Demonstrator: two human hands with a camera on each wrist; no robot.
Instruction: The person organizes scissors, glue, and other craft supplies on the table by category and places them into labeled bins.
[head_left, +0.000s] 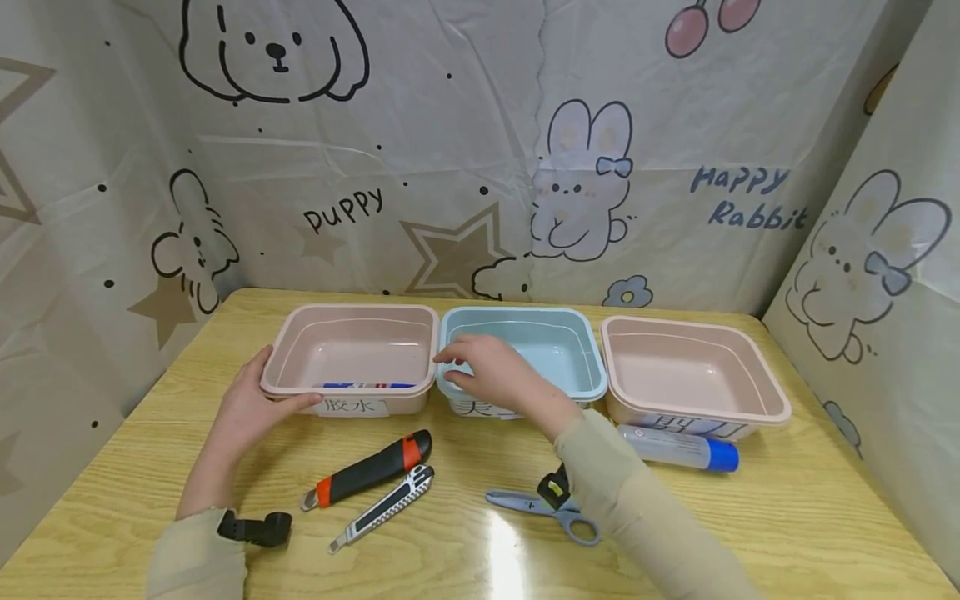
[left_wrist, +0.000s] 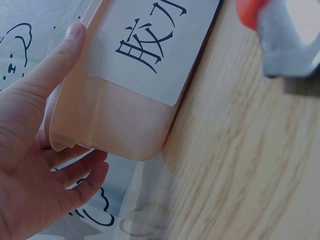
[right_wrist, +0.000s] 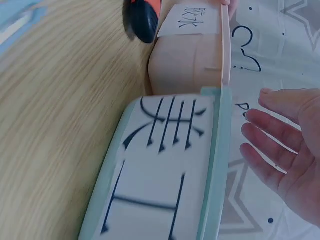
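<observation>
My left hand (head_left: pixel 243 412) holds the left pink bin (head_left: pixel 352 310) by its near left corner. In the left wrist view the thumb lies on the rim and the fingers (left_wrist: pixel 82 175) bend along the side. A slim blue, white and red item (head_left: pixel 367 385) lies inside that bin, mostly hidden by its front wall. My right hand (head_left: pixel 491 367) hovers over the left part of the blue bin (head_left: pixel 525 315), holding nothing, its fingers (right_wrist: pixel 270 132) loosely spread. Paper labels with characters are on the bin fronts.
A second pink bin (head_left: pixel 697 327) stands at the right. Before it lies a clear tube with a blue cap (head_left: pixel 675 447). Blue-grey scissors (head_left: pixel 536 504), partly behind my right sleeve, a black-and-orange box cutter (head_left: pixel 367 472) and a silver box cutter (head_left: pixel 382 510) lie nearer me.
</observation>
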